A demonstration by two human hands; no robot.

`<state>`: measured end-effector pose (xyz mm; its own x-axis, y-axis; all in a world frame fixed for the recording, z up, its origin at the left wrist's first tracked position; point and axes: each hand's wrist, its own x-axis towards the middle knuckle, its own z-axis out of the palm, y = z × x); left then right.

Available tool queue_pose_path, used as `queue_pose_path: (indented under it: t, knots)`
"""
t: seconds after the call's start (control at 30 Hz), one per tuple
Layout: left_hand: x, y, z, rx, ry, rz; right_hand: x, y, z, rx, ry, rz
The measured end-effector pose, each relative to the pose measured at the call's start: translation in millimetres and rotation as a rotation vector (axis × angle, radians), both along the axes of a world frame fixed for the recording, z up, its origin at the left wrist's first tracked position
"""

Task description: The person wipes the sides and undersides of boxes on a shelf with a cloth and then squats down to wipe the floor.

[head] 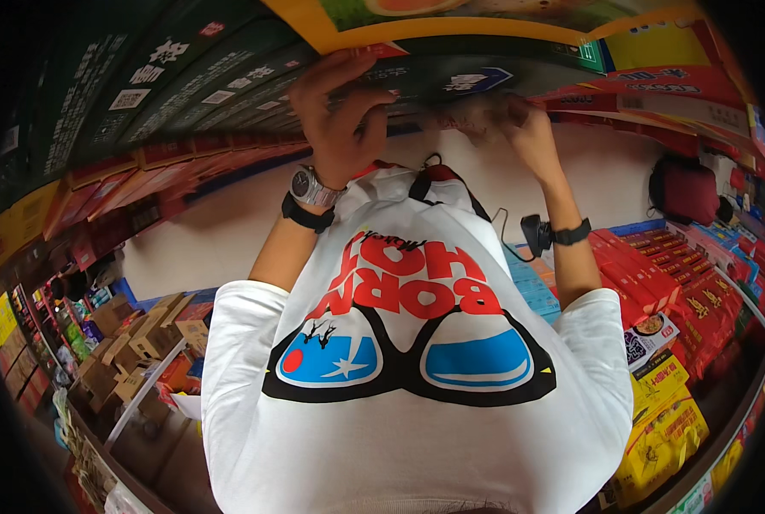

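Note:
My left hand (pixel 341 115), with a steel wristwatch (pixel 312 186) and a black band at the wrist, is raised against the dark green cartons (pixel 228 83). Its fingers are curled but apart, and nothing shows between them. To the right, my right hand (pixel 527 128) pinches a blurred piece of clear plastic film (pixel 459 122) with red print, just below the front carton's edge. A black strap with a small device (pixel 540 234) and a cable is on the right wrist. Above both hands is a yellow-edged box (pixel 485 26); whether my left fingertips touch it I cannot tell.
Red cartons (pixel 671 83) stand at the upper right. Red and yellow packages (pixel 662 411) fill the shelf at the lower right. Cardboard boxes (pixel 154 334) sit at the lower left, beside a pale rail. A dark red bag (pixel 684 186) lies on the pale floor to the right.

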<state>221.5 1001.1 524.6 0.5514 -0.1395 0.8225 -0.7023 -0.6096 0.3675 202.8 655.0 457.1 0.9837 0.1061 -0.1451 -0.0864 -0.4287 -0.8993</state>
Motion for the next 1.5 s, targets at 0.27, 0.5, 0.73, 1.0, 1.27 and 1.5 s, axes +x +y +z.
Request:
queue_pose_path:
  t: [0.27, 0.5, 0.73, 1.0, 1.27, 1.5]
  knots:
    - [-35, 41, 31, -0.059, 0.097, -0.081, -21, 114, -31, -0.222, -0.446, 0.131]
    - [-90, 108, 21, -0.289, 0.151, 0.284, -10, 172, -166, -0.404, -0.507, 0.434]
    - [-189, 110, -25, -0.327, 0.280, 0.767, 6, 198, -224, -0.392, -0.694, 0.777]
    - [-309, -41, -230, -0.629, 0.753, 0.934, 4, 125, -271, -0.381, -0.206, 1.305]
    - [-455, -223, -351, -0.822, 1.278, 0.789, -91, 33, -272, -0.453, -0.083, 1.674]
    - [-572, -342, -466, -1.083, 1.408, 0.902, -216, -11, -297, -0.429, -0.208, 1.810]
